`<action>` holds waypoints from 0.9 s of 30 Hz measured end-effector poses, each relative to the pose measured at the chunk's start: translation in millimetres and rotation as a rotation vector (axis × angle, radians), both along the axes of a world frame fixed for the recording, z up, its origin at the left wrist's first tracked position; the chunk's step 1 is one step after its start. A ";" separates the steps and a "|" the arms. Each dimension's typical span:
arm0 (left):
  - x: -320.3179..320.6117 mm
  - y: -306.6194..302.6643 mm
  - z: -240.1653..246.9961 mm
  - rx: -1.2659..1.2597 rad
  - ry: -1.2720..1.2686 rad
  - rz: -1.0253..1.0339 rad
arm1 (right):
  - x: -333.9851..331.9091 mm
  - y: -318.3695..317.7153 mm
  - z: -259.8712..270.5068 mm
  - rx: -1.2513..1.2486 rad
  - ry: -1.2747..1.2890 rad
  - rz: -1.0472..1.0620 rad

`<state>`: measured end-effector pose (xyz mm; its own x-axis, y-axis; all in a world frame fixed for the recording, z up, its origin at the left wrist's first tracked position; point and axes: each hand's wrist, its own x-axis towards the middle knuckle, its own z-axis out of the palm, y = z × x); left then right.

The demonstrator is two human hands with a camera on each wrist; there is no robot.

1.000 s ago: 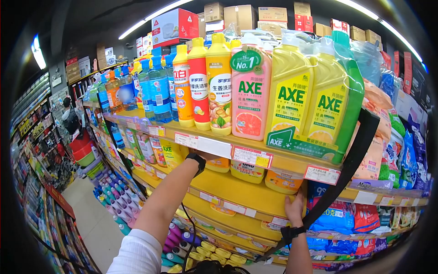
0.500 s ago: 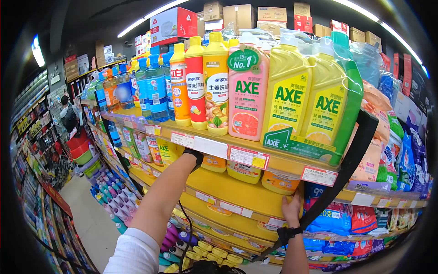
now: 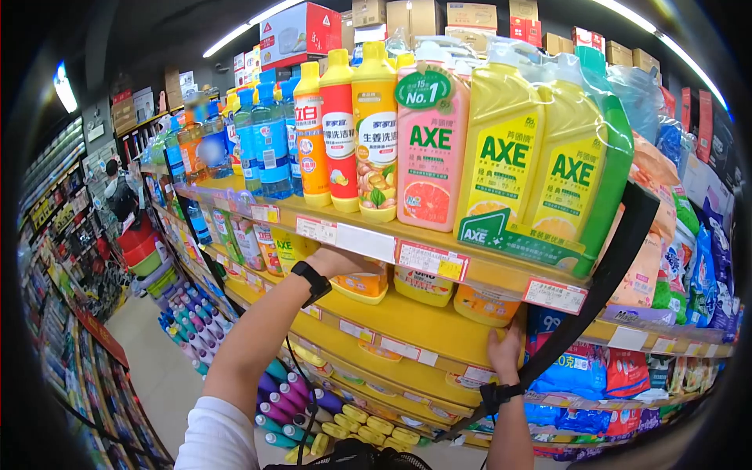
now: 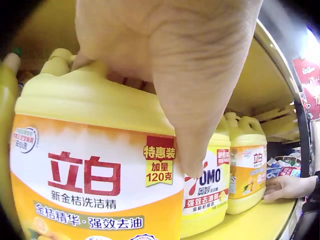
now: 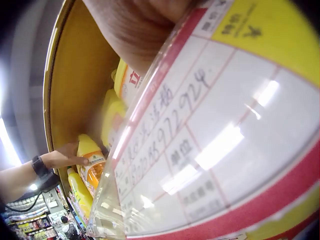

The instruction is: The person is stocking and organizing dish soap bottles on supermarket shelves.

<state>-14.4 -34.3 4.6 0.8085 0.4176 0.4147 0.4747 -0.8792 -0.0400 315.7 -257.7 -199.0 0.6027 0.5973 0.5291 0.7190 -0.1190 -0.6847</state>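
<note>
My left hand (image 3: 342,262) reaches under the upper shelf and grips the top of a yellow dish soap jug (image 4: 95,165) with an orange and white label. Its thumb hangs down over the front right side in the left wrist view; the other fingers are mostly hidden behind the handle. Right of this jug stand a yellow OMO jug (image 4: 207,200) and another orange-labelled jug (image 4: 250,167). My right hand (image 3: 505,350) rests at the right end of the lower shelf (image 3: 423,329), its fingertips right by that last jug's base.
Above, the upper shelf's edge (image 3: 356,240) carries price tags and a row of dish soap bottles (image 3: 341,133), including AXE bottles (image 3: 501,157). A dark slanted post (image 3: 603,290) borders the shelf at right, with bagged detergents (image 3: 576,364) beyond. Several bottles (image 3: 286,403) stand low down.
My left hand has drawn back toward me, bringing the dish soap jug forward to the lower shelf's front edge. My right hand stays at the same shelf end.
</note>
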 end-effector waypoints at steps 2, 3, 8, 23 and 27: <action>-11.0 -9.3 1.1 -0.020 -0.020 0.033 | 0.7 0.7 -0.5 -0.012 0.023 0.000; -14.7 -12.5 0.0 0.012 -0.046 0.040 | -0.3 1.0 1.8 -0.018 0.061 0.003; -23.1 -29.1 -10.3 0.182 -0.121 0.026 | 3.3 3.5 0.2 -0.010 0.005 0.001; -22.4 -27.2 -21.0 0.229 -0.172 0.006 | -26.2 11.1 78.6 -0.056 0.202 0.045; -21.9 -29.4 -21.5 0.234 -0.189 0.029 | -20.9 24.7 66.2 -0.075 0.205 0.107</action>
<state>-36.3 -63.6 -16.9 0.6972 0.3149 0.6441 0.5178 -0.8425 -0.1486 294.7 -233.0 -132.8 0.6241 0.6965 0.3540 0.5771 -0.1055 -0.8098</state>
